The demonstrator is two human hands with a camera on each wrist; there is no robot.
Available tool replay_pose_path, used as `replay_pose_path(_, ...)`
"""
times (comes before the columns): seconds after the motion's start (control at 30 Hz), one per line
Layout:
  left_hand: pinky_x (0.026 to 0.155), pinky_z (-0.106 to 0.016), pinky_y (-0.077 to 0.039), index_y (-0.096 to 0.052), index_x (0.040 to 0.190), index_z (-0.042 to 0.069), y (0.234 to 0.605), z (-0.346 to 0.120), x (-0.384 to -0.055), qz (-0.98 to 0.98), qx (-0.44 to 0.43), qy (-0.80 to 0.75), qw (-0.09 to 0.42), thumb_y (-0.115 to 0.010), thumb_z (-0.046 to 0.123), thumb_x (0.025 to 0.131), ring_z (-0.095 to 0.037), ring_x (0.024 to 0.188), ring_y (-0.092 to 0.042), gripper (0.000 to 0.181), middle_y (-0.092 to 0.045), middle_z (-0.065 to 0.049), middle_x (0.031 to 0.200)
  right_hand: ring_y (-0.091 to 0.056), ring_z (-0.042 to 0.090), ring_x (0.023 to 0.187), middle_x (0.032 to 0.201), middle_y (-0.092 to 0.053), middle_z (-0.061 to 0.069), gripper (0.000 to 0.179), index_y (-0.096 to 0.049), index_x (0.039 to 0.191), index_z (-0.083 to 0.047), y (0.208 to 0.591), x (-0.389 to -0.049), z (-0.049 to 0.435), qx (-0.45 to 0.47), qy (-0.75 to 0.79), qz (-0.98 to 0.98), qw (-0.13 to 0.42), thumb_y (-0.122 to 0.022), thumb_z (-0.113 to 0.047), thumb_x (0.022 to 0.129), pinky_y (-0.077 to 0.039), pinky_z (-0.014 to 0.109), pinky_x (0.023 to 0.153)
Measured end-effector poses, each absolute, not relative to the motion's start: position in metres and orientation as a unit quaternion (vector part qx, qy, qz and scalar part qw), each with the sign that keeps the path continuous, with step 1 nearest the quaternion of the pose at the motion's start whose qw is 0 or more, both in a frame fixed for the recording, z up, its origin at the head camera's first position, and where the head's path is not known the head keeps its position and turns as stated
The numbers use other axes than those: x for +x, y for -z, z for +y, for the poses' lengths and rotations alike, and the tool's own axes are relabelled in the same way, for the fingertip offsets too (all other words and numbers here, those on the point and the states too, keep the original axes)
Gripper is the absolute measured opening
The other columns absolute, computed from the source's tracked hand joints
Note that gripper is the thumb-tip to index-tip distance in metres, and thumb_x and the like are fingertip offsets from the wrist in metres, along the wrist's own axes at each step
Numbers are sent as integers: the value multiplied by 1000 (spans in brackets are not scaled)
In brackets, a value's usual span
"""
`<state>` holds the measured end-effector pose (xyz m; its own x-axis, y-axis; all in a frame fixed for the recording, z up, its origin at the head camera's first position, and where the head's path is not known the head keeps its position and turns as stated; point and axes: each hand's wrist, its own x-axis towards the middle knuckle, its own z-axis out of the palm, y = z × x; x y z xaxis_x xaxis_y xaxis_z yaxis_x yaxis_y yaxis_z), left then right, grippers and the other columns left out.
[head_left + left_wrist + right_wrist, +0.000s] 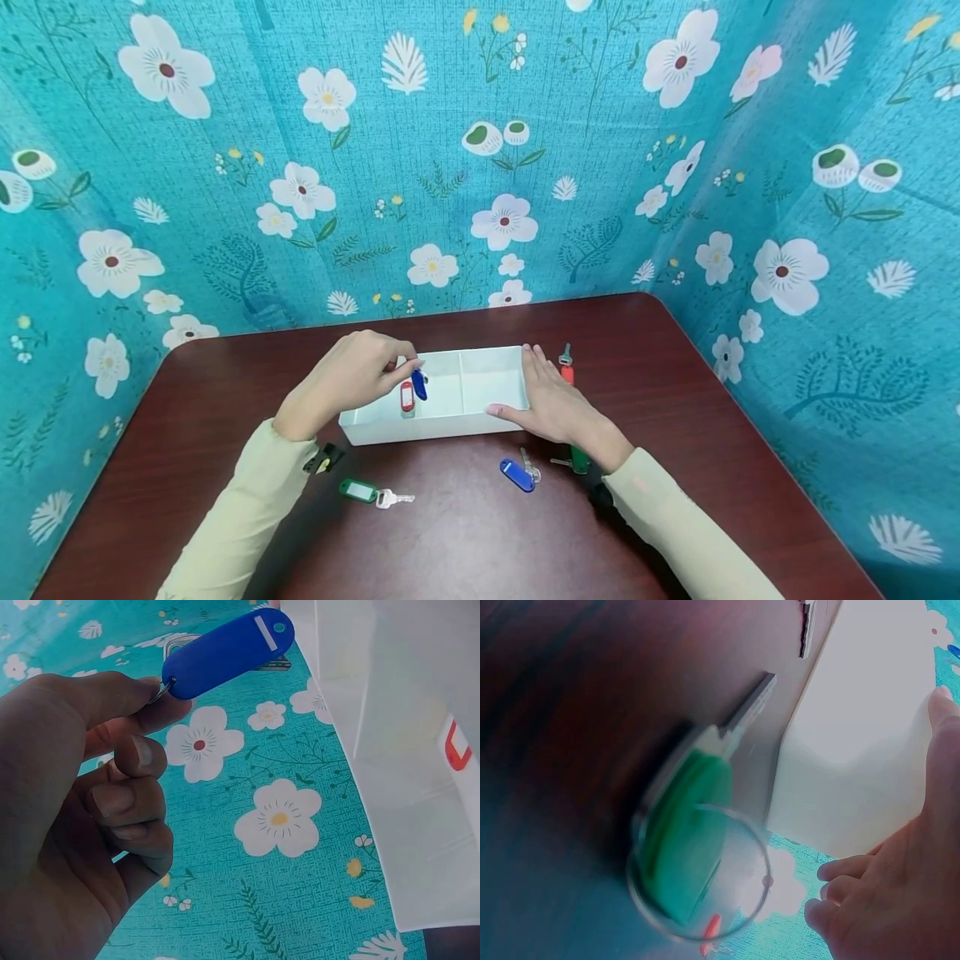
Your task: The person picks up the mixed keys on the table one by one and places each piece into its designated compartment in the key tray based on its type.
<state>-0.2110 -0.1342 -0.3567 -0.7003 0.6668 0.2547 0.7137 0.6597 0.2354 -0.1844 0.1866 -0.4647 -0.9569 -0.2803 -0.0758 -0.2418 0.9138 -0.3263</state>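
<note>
My left hand (pixel 360 371) pinches the ring of a blue key tag (pixel 419 385) between thumb and forefinger, above the white divided tray (pixel 435 429). In the left wrist view the tag (pixel 225 656) hangs out from the fingertips, with metal partly hidden behind it. Below it, a red key tag (pixel 407 397) lies inside the tray. My right hand (pixel 558 404) rests against the tray's right end with fingers extended, its thumb over the front rim. Near the right wrist lies a green key tag (pixel 579 460) with its key, seen close in the right wrist view (pixel 686 836).
On the dark red table (pixel 450 550), a green key tag (pixel 358 491) with a key lies front left. Another blue key tag (pixel 517 476) with a key lies before the tray. Right of the tray is a red key tag (pixel 567 375) with a key. Flowered cloth (pixel 420 167) hangs behind.
</note>
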Motion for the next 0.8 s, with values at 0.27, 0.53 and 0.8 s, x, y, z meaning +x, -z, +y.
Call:
replay_pose_path(0.27, 53, -22, -42, -82, 101, 15, 356, -130, -220, -911, -382, 152, 39, -70, 25, 101, -1, 55, -48, 15, -76, 7, 77, -9, 37, 166, 178, -8, 21, 128, -3, 168, -1, 466, -185, 189, -136, 163, 975, 61, -44, -92, 87, -24, 54, 132)
replay_pose_path(0.53, 51, -24, -39, -82, 105, 14, 355, -123, -232, -915, -373, 154, 1, -69, 25, 102, -6, 51, -46, 17, -74, 7, 75, -9, 36, 166, 177, -9, 21, 128, -3, 168, -1, 466, -186, 190, -132, 163, 976, 61, -45, -92, 87, -24, 53, 132)
replay_pose_path(0.8, 51, -24, -37, -82, 102, 13, 358, -113, -241, -909, -383, 160, 9, -68, 24, 103, -7, 50, -44, 18, -68, 7, 68, -11, 38, 166, 178, -9, 20, 129, -4, 169, -3, 468, -187, 187, -122, 169, 976, 67, -47, -92, 86, -25, 56, 131)
